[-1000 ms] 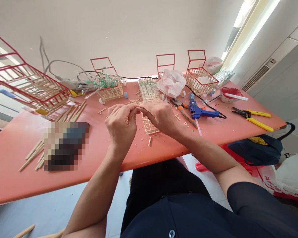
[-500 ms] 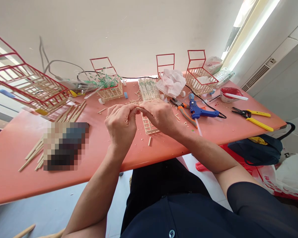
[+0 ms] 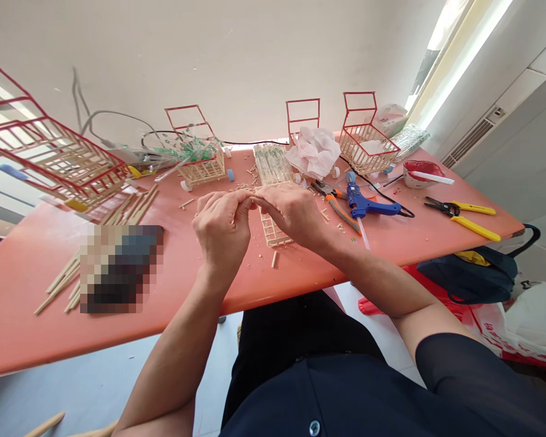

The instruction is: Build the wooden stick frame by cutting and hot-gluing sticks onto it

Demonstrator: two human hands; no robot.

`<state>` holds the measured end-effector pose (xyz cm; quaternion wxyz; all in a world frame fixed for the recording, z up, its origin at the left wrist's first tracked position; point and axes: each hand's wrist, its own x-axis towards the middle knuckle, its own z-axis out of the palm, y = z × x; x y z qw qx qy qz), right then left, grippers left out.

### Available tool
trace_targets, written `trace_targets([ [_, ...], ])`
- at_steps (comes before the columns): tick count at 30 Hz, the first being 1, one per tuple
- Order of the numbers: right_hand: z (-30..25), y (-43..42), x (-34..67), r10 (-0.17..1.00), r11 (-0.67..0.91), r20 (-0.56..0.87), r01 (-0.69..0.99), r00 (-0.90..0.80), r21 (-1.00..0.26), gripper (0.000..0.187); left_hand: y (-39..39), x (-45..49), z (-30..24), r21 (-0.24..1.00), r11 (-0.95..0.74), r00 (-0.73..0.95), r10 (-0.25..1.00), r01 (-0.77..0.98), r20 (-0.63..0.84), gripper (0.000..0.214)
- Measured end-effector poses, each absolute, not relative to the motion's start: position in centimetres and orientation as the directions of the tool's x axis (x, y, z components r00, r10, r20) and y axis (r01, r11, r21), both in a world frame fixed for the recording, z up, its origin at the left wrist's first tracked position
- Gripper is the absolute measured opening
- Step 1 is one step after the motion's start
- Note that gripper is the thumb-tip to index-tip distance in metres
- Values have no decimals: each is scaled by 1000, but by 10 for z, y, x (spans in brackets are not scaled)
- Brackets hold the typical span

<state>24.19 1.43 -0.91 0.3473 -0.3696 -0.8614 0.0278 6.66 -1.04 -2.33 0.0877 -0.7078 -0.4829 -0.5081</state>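
My left hand (image 3: 222,227) and my right hand (image 3: 293,212) meet over the middle of the orange table (image 3: 173,273), fingertips pinched together on a thin wooden stick (image 3: 253,199). Under my right hand lies a small lattice panel of wooden sticks (image 3: 273,230), partly hidden by the palm. A short loose stick (image 3: 274,259) lies just in front of the panel. Both hands are closed in a pinch.
Small stick-built carts with red frames stand at the far left (image 3: 50,158), back middle (image 3: 200,158) and back right (image 3: 368,142). A blue glue gun (image 3: 368,206), orange pliers (image 3: 337,203), yellow cutters (image 3: 468,215), a red bowl (image 3: 421,173), crumpled tissue (image 3: 313,152) and loose sticks (image 3: 64,282) lie about.
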Motion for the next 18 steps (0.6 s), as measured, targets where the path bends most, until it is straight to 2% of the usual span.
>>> trace_targets([
  [18, -9, 14, 241, 662, 718, 564, 631, -493, -292, 40, -10, 68, -23, 377, -524, 7, 590, 763, 807, 21],
])
